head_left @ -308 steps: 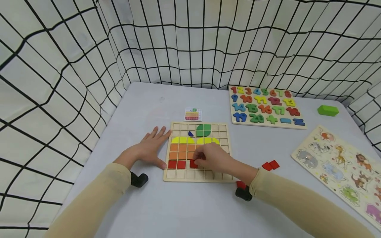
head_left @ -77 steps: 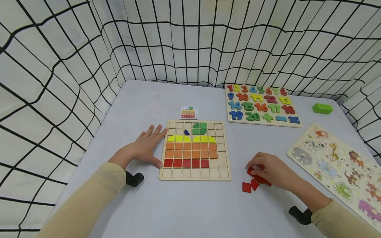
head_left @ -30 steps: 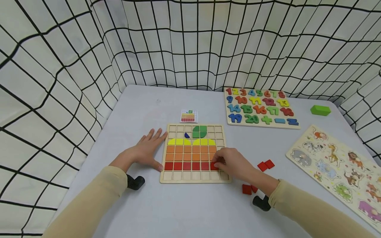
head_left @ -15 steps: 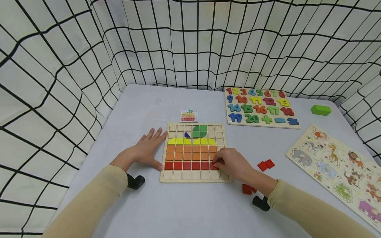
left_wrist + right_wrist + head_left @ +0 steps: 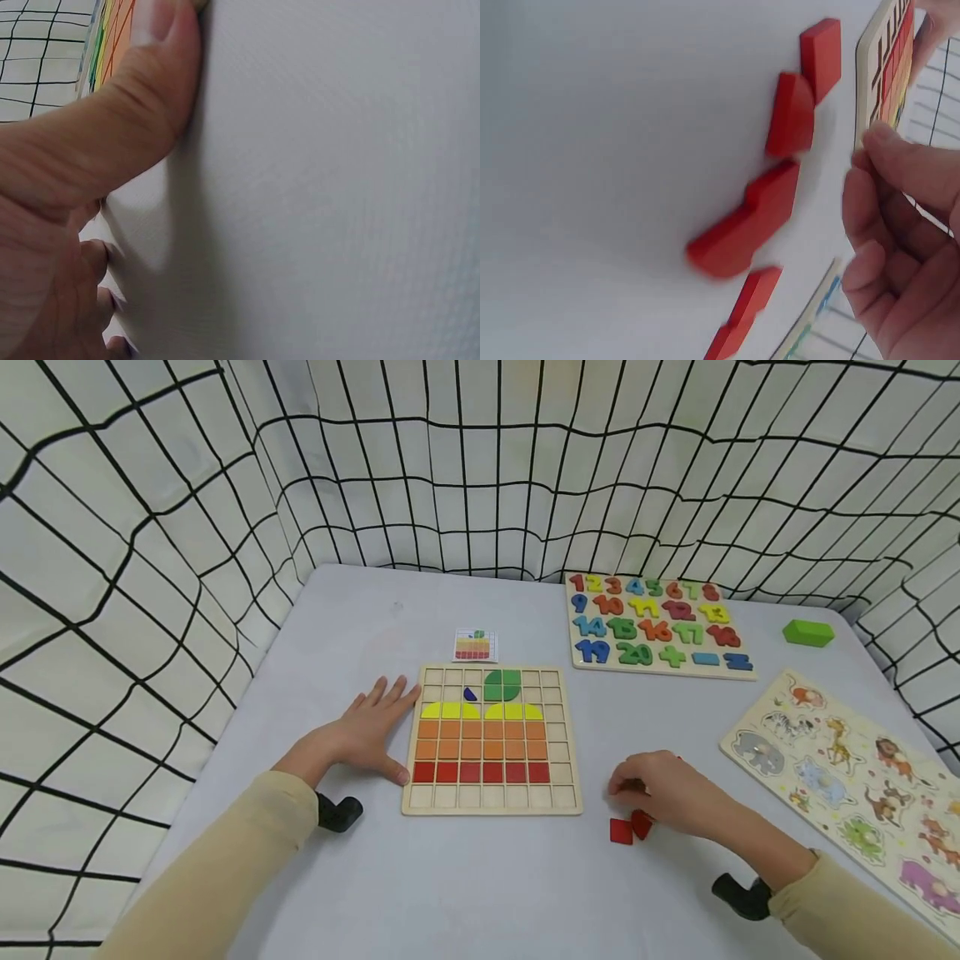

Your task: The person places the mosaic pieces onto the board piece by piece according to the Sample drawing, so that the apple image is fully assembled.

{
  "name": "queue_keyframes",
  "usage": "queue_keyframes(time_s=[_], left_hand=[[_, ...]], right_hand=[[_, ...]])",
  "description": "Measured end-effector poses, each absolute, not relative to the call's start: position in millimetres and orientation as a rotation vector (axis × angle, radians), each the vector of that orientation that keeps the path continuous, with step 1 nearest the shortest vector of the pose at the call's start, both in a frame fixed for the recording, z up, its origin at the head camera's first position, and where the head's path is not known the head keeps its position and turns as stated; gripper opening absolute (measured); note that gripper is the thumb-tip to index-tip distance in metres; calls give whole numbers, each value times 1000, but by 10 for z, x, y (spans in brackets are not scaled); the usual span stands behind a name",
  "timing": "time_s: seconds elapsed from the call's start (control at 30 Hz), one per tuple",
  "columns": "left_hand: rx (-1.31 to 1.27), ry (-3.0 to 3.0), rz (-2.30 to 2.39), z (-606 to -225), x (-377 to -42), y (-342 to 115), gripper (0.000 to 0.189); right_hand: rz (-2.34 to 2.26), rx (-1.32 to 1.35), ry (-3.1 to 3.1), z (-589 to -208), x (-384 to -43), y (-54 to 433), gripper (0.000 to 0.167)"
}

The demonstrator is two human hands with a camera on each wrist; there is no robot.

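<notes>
A wooden grid board (image 5: 567,802) lies mid-table, holding a blue piece, green leaf-like pieces, yellow curved pieces, orange rows and a row of red squares (image 5: 469,772). My left hand (image 5: 362,733) lies spread on the table, index fingertip and thumb at the board's left edge; the left wrist view shows its thumb (image 5: 146,82) close up. Right of the board, my right hand (image 5: 663,789) hovers over loose red pieces (image 5: 789,112), fingers loosely bent and holding nothing. A red square (image 5: 621,832) and a curved red piece (image 5: 641,824) show below it; others are hidden in the head view.
Behind the grid board lies a small picture card (image 5: 475,645). A number puzzle (image 5: 660,670) stands at the back right, with a green block (image 5: 808,632) beyond it. An animal puzzle (image 5: 840,760) lies at the right. Black netting (image 5: 480,485) encloses the table.
My right hand has let go of a red square at the right end of the board's red row and moved right, over the loose red pieces. My left hand stays at the board's edge.
</notes>
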State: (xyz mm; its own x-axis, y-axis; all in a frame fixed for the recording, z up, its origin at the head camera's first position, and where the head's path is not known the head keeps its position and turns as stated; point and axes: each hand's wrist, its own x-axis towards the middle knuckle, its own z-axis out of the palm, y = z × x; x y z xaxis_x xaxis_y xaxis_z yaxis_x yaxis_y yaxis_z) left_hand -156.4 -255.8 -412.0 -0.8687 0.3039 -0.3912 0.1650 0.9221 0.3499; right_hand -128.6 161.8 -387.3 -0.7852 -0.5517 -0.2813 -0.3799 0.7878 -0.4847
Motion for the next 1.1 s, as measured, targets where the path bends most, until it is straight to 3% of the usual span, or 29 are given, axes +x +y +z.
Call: queue_keyframes(time_s=[0.3, 0.73, 1.1], left_hand=[[325, 2636, 424, -4100, -1584, -2580, 136], [324, 2634, 432, -4108, -1566, -2570, 136], [316, 2624, 442, -4075, -1551, -2535, 135]], right_hand=[[-287, -804, 2650, -3922, -1119, 1872, 34], [-364, -835, 2687, -3935, -1076, 1878, 32], [-595, -874, 2563, -3851, -1261, 1329, 35]])
